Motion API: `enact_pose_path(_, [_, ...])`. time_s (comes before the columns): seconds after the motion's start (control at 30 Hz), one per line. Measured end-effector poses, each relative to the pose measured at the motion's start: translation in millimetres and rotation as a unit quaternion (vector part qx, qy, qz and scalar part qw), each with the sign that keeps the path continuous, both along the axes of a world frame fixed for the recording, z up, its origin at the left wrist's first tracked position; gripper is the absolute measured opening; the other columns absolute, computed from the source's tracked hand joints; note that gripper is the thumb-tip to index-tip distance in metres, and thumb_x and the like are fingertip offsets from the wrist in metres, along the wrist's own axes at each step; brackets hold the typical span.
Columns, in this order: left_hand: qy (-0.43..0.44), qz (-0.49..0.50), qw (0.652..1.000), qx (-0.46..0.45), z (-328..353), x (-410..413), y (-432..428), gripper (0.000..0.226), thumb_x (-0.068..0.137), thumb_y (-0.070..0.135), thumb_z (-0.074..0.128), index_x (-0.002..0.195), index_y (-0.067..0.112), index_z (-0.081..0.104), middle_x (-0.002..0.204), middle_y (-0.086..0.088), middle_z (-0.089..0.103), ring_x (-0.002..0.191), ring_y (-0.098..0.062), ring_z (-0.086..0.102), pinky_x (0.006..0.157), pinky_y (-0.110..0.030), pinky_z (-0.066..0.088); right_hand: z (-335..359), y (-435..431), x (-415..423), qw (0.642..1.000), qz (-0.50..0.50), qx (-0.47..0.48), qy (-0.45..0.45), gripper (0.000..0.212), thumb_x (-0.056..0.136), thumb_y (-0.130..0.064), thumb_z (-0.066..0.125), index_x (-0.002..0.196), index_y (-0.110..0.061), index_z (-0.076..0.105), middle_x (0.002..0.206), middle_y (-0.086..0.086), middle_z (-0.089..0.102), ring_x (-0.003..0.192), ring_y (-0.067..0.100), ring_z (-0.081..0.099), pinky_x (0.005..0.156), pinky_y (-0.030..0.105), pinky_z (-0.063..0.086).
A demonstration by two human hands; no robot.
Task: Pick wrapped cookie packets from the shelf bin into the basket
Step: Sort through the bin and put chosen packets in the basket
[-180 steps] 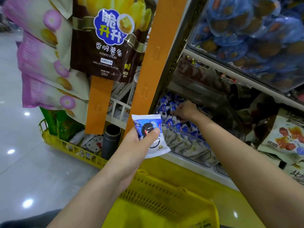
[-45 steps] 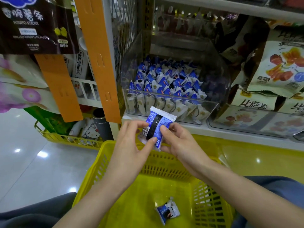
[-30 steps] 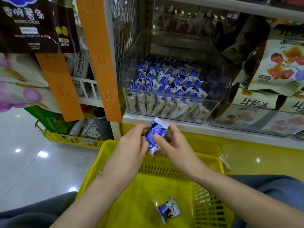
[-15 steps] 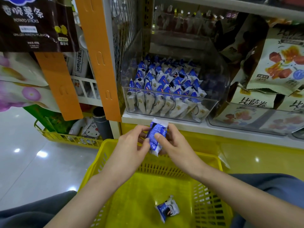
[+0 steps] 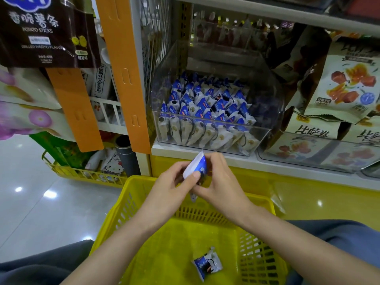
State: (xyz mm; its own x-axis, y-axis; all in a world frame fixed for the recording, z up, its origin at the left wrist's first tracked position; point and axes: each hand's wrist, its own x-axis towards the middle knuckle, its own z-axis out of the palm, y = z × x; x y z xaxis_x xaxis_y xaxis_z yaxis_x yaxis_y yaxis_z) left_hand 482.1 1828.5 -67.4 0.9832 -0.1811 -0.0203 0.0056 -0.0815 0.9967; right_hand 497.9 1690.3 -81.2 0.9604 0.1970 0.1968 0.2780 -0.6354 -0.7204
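Observation:
Both hands hold one blue-and-white cookie packet (image 5: 197,165) above the far rim of the yellow basket (image 5: 144,206). My left hand (image 5: 170,188) pinches it with thumb and fingers from the left, and my right hand (image 5: 218,182) grips it from the right. The packet is turned edge-on, its lower half hidden by fingers. Another cookie packet (image 5: 207,264) lies on the basket floor. Just beyond the hands, a clear shelf bin (image 5: 265,132) holds several rows of the same packets (image 5: 205,108).
An orange shelf post (image 5: 125,75) rises left of the bin. Snack bags (image 5: 347,85) fill the shelf to the right, and a dark potato-stick bag (image 5: 49,31) hangs at top left. A second yellow basket (image 5: 82,173) of goods stands on the shiny floor to the left.
Both hands have kept the packet over the basket and turned it from face-up to edge-on. Six seconds ago my right hand was in the bin and my left held a packet alone.

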Motion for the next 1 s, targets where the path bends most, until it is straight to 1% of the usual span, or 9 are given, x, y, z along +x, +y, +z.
enact_pose_path(0.1, [0.014,0.057,0.998,-0.012,-3.7,3.8,0.4,0.022,0.097,0.017,0.040,0.099,0.020,0.062,0.086,-0.001,0.069,0.079,-0.009,0.064,0.074,-0.027,0.052,2.7,0.1,-0.5,0.999,0.035,-0.003,0.025,0.061,0.068,-0.043,0.075,0.116,-0.018,0.048,0.106,-0.006,0.045,0.099,0.006,0.048,0.085,0.019,0.042])
enact_pose_path(0.2, [0.044,0.074,0.993,-0.082,-2.1,7.0,4.9,0.030,0.099,0.020,0.034,0.098,0.016,0.063,0.081,0.000,0.073,0.074,-0.009,0.068,0.062,-0.021,0.054,10.4,-1.4,1.3,0.996,0.054,0.034,0.061,0.036,0.083,-0.032,0.066,0.117,-0.023,0.056,0.103,-0.010,0.056,0.089,-0.006,0.051,0.078,0.008,0.040])
enact_pose_path(0.3, [0.051,0.095,0.990,-0.092,-2.5,9.2,6.8,0.034,0.100,0.024,0.033,0.096,0.013,0.065,0.080,0.000,0.074,0.072,-0.008,0.068,0.058,-0.017,0.052,16.0,-2.6,2.9,0.986,0.054,0.116,0.104,0.020,0.090,-0.015,0.058,0.108,-0.018,0.065,0.093,-0.002,0.069,0.082,0.008,0.064,0.076,0.025,0.054])
enact_pose_path(0.37, [0.081,0.112,0.983,-0.125,-2.2,11.6,7.3,0.034,0.100,0.025,0.034,0.096,0.013,0.065,0.078,0.000,0.074,0.070,-0.008,0.068,0.058,-0.017,0.053,18.5,-1.6,3.1,0.968,0.051,0.189,0.158,0.021,0.090,-0.009,0.055,0.108,-0.011,0.066,0.095,0.007,0.070,0.081,0.015,0.067,0.075,0.029,0.057])
enact_pose_path(0.53, [0.154,0.067,0.961,-0.219,1.2,16.7,15.4,0.030,0.081,0.036,0.057,0.096,0.012,0.067,0.090,-0.005,0.074,0.077,-0.013,0.068,0.062,-0.025,0.054,18.0,-1.0,4.3,0.916,0.015,0.322,0.240,0.023,0.091,-0.006,0.053,0.111,-0.003,0.064,0.091,0.007,0.070,0.068,0.005,0.064,0.067,0.017,0.055])
enact_pose_path(0.7, [0.103,0.094,0.982,-0.126,0.9,14.5,12.9,0.015,0.086,0.018,0.061,0.099,0.014,0.067,0.094,-0.002,0.074,0.092,-0.018,0.069,0.084,-0.036,0.054,21.7,4.9,-0.7,0.947,0.061,0.256,0.186,0.023,0.091,-0.008,0.052,0.100,-0.026,0.065,0.089,-0.012,0.072,0.082,0.001,0.066,0.070,0.017,0.053])
enact_pose_path(0.8, [0.080,0.119,0.981,-0.129,6.0,18.4,22.3,0.016,0.087,0.021,0.060,0.102,0.018,0.066,0.096,-0.005,0.073,0.097,-0.023,0.066,0.089,-0.040,0.053,41.3,2.9,9.9,0.980,0.053,0.176,0.070,0.022,0.089,-0.026,0.051,0.108,-0.036,0.056,0.103,-0.015,0.067,0.096,-0.001,0.063,0.081,0.018,0.051])
enact_pose_path(0.9, [0.058,0.125,0.980,-0.143,12.7,24.0,32.1,0.016,0.086,0.023,0.061,0.102,0.021,0.066,0.098,0.001,0.073,0.099,-0.020,0.066,0.090,-0.039,0.052,75.2,-4.7,45.8,0.990,-0.006,0.131,-0.057,0.023,0.091,-0.030,0.050,0.114,-0.030,0.054,0.107,-0.011,0.063,0.097,0.003,0.061,0.085,0.018,0.050])
enact_pose_path(1.0, [0.056,0.128,0.977,-0.162,18.4,28.2,37.0,0.017,0.087,0.023,0.060,0.103,0.023,0.065,0.099,0.005,0.073,0.100,-0.017,0.066,0.090,-0.038,0.051,98.2,-6.7,99.5,0.991,-0.076,0.030,-0.105,0.024,0.094,-0.024,0.050,0.116,-0.018,0.058,0.100,-0.009,0.060,0.095,0.007,0.059,0.072,0.001,0.042])
